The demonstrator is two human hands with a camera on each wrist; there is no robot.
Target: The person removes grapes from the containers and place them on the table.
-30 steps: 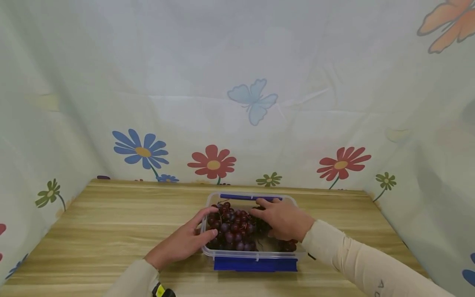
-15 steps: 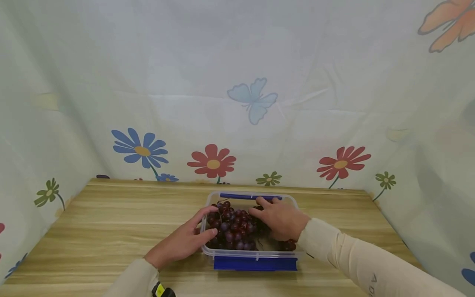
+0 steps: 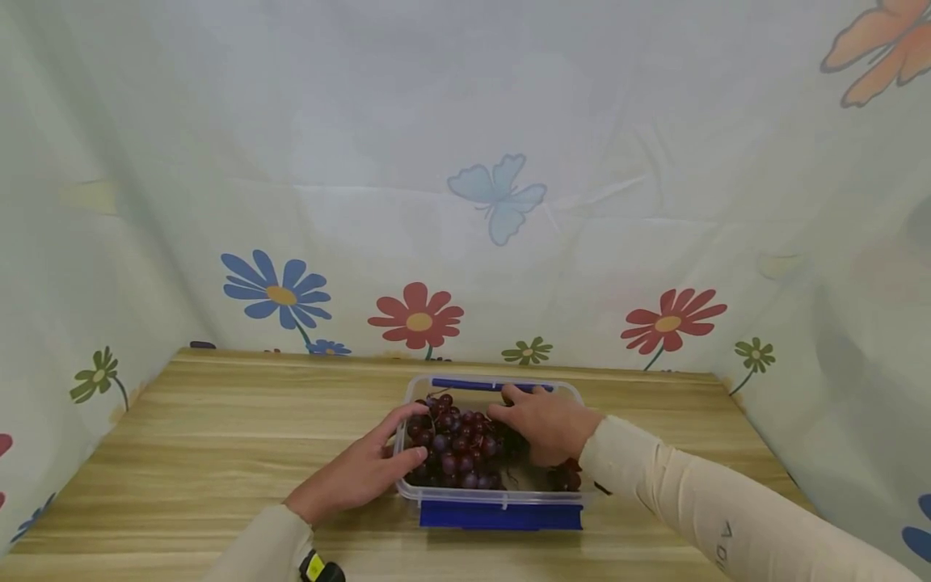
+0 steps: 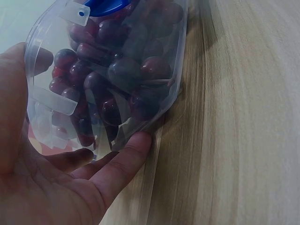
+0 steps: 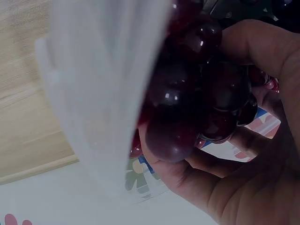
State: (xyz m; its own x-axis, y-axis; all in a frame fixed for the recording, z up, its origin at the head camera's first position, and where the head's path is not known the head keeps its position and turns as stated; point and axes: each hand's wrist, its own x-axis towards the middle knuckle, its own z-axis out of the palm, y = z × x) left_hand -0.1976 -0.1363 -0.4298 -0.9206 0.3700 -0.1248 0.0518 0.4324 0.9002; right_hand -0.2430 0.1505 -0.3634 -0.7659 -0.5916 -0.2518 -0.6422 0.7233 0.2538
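Observation:
A clear plastic food container [image 3: 502, 497] with blue clips stands on the table, holding bunches of dark red grapes [image 3: 461, 444]. My left hand [image 3: 356, 477] grips its left side: the thumb hooks over the rim, and in the left wrist view the other fingertips lie along the outer wall of the container [image 4: 176, 70]. Inside the right half is my right hand [image 3: 553, 424]. Its fingers curl round a bunch of grapes [image 5: 173, 136], as the right wrist view shows, close beside the container's cloudy wall [image 5: 98, 93]. From the head, this hand hides most of that bunch.
The container's front blue clip [image 3: 502, 516] hangs folded outward, and a blue clip [image 3: 490, 385] runs along the back edge. The wood-grain table [image 3: 254, 436] ends at a pale curtain [image 3: 327, 162] printed with flowers and butterflies, which closes off the back and sides.
My right hand has shifted slightly to the left inside the container, still among the grapes on that side. The left hand and the container stay in place.

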